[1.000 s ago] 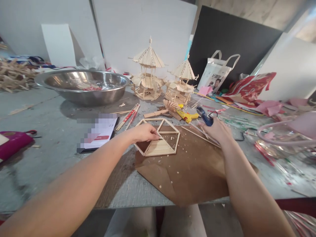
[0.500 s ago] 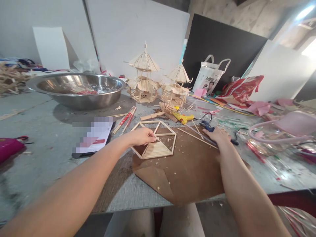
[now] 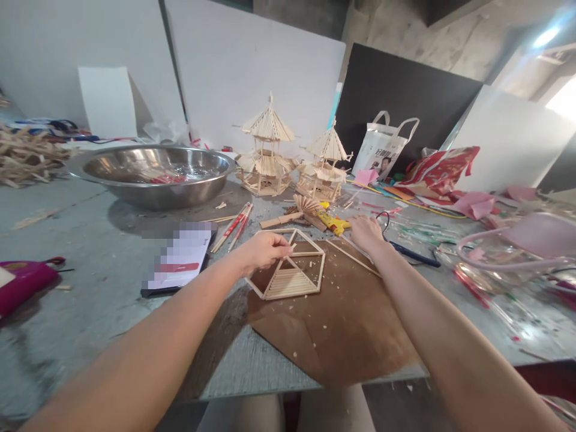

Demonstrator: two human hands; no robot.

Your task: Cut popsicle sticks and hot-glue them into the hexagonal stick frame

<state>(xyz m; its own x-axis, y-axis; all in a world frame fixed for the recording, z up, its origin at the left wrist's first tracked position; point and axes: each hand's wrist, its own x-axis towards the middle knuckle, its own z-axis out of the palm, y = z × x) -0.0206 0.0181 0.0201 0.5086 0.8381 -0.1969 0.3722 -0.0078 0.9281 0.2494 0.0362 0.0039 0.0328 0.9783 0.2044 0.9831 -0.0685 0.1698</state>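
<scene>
My left hand (image 3: 266,251) is closed in a pinch on a short piece of wooden stick (image 3: 292,247), just over a hexagonal stick frame (image 3: 322,270). Spokes divide the frame, and its front triangle is partly filled with parallel sticks (image 3: 290,285). Under it lies a brown sheet (image 3: 342,324). My right hand (image 3: 368,234) has its fingers at the handle end of a yellow hot glue gun (image 3: 333,224), appearing closed on it; the fingertips are partly hidden. Beside my right wrist, dark blue-handled pliers (image 3: 414,255) lie on the table, their head hidden. A loose thin stick (image 3: 355,258) rests on the sheet.
Two stick pavilions (image 3: 269,159) (image 3: 324,168) stand behind. A metal basin (image 3: 153,192) and a phone (image 3: 180,258) are at left, near red-wrapped chopsticks (image 3: 234,227). Folded wooden pieces (image 3: 306,207) lie by the gun. A pink-handled container (image 3: 517,246) and scraps cover the right.
My right hand has left the blue-handled pliers and moved left to the glue gun. My left hand has lifted slightly from the frame, with a short stick piece showing in its fingers.
</scene>
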